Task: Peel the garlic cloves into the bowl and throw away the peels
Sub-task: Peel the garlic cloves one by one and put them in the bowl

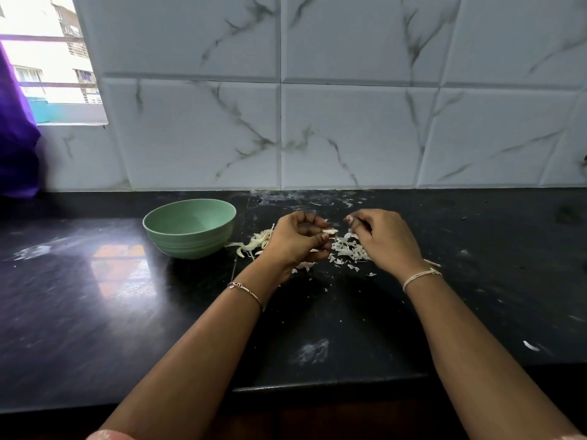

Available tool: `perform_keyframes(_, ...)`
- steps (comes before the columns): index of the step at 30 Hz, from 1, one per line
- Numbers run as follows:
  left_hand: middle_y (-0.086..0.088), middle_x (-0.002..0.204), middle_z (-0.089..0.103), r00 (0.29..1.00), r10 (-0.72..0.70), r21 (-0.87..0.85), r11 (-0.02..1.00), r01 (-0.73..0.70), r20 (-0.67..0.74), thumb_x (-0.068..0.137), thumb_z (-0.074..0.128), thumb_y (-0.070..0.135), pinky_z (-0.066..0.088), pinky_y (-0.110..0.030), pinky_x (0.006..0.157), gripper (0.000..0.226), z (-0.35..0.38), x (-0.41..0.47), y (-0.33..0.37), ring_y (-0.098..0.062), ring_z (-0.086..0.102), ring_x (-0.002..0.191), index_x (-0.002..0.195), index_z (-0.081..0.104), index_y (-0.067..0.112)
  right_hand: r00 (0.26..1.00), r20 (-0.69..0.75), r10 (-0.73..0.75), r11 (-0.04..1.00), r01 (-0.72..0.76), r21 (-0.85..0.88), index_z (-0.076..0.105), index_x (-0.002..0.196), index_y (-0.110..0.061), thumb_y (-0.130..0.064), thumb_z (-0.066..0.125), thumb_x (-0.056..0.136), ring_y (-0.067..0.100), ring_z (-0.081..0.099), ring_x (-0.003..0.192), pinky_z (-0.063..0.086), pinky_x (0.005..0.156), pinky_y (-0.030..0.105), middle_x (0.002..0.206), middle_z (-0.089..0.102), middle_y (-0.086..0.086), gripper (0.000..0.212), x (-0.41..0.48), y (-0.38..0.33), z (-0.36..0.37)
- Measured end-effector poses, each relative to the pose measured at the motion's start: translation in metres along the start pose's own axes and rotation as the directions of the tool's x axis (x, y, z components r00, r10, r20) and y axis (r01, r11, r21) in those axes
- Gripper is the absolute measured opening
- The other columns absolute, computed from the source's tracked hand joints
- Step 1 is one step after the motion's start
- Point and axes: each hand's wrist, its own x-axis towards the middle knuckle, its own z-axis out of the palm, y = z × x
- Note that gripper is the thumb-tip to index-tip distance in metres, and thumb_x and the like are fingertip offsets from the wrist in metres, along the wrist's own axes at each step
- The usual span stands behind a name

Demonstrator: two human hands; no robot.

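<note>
Far to the left of the fingers, a green bowl (190,246) stands on the dark counter (95,281). From this view I cannot see whether anything is inside it. Between the bowl and the left fingers lies a pale pile (254,244) of long pieces. I cannot tell if these are cloves or strips of skin.

The left hand (298,236) is curled, and its thumb and fingertips pinch one clove (330,231). The clove sticks out from the fingertips to the right, and its long axis lies almost level and points toward the other hand. Just below and to the right of these fingertips, loose peels (349,250) are spread on the counter, under the gap between the two hands.

The right hand (381,239) is near, a little to the right of the clove tip but not touching it. Its fingers (349,220) are bent inward with the tips close together. I cannot tell if they hold a bit of skin.

I judge that the peeling step is in progress. The right fingers are the nearer ones to the free end of the clove, so they need to move left and slightly down to take the skin. The bowl is on the far side of the left hand.
</note>
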Motion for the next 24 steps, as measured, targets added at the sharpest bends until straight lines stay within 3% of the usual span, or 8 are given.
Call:
perform_keyframes(3,-0.007,0.071,0.066,1.0,0.004,0.016,1.0,-0.004,-0.012,0.088,0.062,-0.007,0.06,-0.032,0.063,0.015,0.001,0.001,-0.002,-0.011,0.066,0.06,0.089,0.059,0.007,0.999,-0.039,-0.007,1.0,0.007,0.003,0.073,0.08,-0.02,-0.025,0.075,0.084,0.013,0.059,0.079,0.05,0.072,0.03,0.089,0.06,-0.006,0.006,0.002,-0.001,0.001)
perform_keyframes(5,-0.005,0.071,0.066,1.0,0.01,0.029,1.0,-0.01,-0.016,0.088,0.064,-0.005,0.06,-0.032,0.063,0.014,0.001,0.002,-0.003,-0.011,0.065,0.06,0.089,0.06,0.008,0.998,-0.043,0.037,0.992,-0.032,0.119,0.07,0.075,-0.021,-0.021,0.079,0.079,0.014,0.061,0.074,0.054,0.07,0.031,0.086,0.062,-0.004,0.009,0.003,-0.001,0.003)
perform_keyframes(7,-0.003,0.071,0.066,1.0,0.024,0.053,0.998,-0.023,-0.016,0.088,0.065,-0.003,0.06,-0.031,0.063,0.012,0.002,0.003,-0.006,-0.01,0.064,0.059,0.089,0.06,0.008,0.996,-0.001,0.092,0.938,-0.086,0.336,0.07,0.079,-0.018,-0.016,0.077,0.081,0.015,0.064,0.072,0.056,0.068,0.031,0.082,0.067,-0.001,0.008,0.004,-0.004,0.003)
perform_keyframes(10,-0.003,0.072,0.064,0.998,0.055,0.085,0.995,-0.052,-0.033,0.088,0.066,-0.001,0.06,-0.03,0.061,0.01,0.002,0.004,-0.007,-0.008,0.063,0.058,0.089,0.061,0.008,0.979,0.163,0.126,0.776,-0.199,0.598,0.07,0.091,-0.013,-0.007,0.072,0.086,0.011,0.063,0.073,0.055,0.061,0.024,0.084,0.07,0.005,0.008,0.001,-0.01,0.001)
perform_keyframes(12,-0.004,0.074,0.063,0.996,0.073,0.08,0.994,-0.068,-0.05,0.088,0.066,-0.001,0.06,-0.029,0.059,0.011,0.002,0.004,-0.007,-0.008,0.062,0.057,0.089,0.061,0.008,0.969,0.212,0.125,0.768,-0.23,0.598,0.071,0.09,-0.014,-0.005,0.072,0.085,0.01,0.064,0.073,0.054,0.06,0.021,0.086,0.072,0.008,0.01,0.0,-0.011,0.002)
perform_keyframes(18,-0.006,0.081,0.064,0.989,0.116,0.109,0.988,-0.106,-0.097,0.087,0.067,0.0,0.059,-0.027,0.056,0.011,0.003,0.001,-0.003,-0.012,0.063,0.062,0.092,0.061,0.008,0.977,0.17,0.13,0.764,-0.208,0.61,0.071,0.087,-0.009,-0.001,0.075,0.081,-0.002,0.064,0.063,0.05,0.062,0.014,0.076,0.07,0.0,0.011,0.0,-0.013,0.006)
perform_keyframes(24,0.0,0.075,0.067,0.962,0.219,0.307,0.938,-0.162,-0.161,0.087,0.072,0.008,0.061,-0.034,0.061,0.005,0.005,0.002,-0.004,-0.013,0.064,0.059,0.091,0.07,0.01,0.987,0.08,0.138,0.792,-0.158,0.59,0.073,0.083,-0.013,-0.005,0.079,0.077,0.011,0.068,0.072,0.057,0.069,0.021,0.08,0.073,0.004,0.012,0.0,-0.015,0.008)
